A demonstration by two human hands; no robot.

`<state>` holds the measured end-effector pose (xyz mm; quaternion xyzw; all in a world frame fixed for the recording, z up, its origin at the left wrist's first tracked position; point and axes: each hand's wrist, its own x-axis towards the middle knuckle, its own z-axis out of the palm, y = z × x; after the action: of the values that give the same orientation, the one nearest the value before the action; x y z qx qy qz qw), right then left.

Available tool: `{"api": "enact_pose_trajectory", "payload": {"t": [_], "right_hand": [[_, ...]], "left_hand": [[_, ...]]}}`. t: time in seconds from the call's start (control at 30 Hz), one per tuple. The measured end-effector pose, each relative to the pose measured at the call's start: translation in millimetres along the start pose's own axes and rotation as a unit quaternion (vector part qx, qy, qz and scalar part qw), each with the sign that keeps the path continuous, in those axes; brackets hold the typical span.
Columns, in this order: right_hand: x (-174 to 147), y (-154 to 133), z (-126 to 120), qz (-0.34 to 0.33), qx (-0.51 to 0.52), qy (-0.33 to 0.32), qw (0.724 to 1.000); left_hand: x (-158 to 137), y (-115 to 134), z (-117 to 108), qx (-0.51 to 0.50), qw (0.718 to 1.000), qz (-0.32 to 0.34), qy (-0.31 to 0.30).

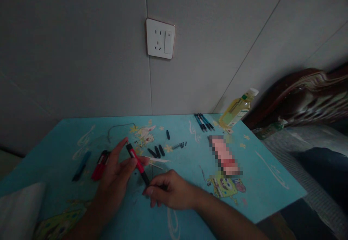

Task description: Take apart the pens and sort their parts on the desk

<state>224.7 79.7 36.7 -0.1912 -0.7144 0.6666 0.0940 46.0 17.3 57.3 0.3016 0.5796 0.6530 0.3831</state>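
A red and black pen (139, 164) is held at a slant above the blue table. My left hand (119, 171) grips its upper barrel between thumb and fingers, with one fingertip near the metal top end. At the lower black end my right hand (170, 189) pinches the tip between thumb and forefinger. Just left of my left hand lie red and black pen parts (100, 165), partly covered by it. Beyond the hands are several short black grips (160, 150), and thin white refills (159, 159) stick out past my left fingers.
Small dark springs (179, 145) lie right of the black grips. Several blue pens (203, 122) are at the back, beside a bottle of yellow liquid (239, 109). A blurred pink item (224, 155) lies right; a blue pen part (82, 165) and white sheet (21, 207) lie left.
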Motion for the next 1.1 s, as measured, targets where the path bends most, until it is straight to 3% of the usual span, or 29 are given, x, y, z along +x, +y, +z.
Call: {"api": "enact_pose_trajectory", "payload": {"t": [0.17, 0.37, 0.5, 0.8, 1.1], "right_hand": [[1.0, -1.2, -2.7, -0.036, -0.002, 0.021, 0.999], [7.2, 5.9, -11.7, -0.034, -0.053, 0.149, 0.987], [8.5, 7.1, -16.8, -0.027, -0.069, 0.206, 0.976], [7.7, 3.0, -15.7, -0.031, -0.099, 0.199, 0.975], [7.8, 6.0, -15.3, -0.030, -0.116, 0.199, 0.973]], "left_hand": [[0.5, 2.1, 0.3, 0.062, 0.997, -0.008, -0.043], [-2.1, -1.3, 0.1, 0.102, 0.983, -0.024, -0.151], [-5.3, -4.4, 1.0, 0.090, 0.977, -0.037, -0.189], [-6.7, -6.2, 0.5, 0.103, 0.970, -0.043, -0.216], [-6.8, -7.0, 0.9, 0.098, 0.975, -0.027, -0.198]]}}
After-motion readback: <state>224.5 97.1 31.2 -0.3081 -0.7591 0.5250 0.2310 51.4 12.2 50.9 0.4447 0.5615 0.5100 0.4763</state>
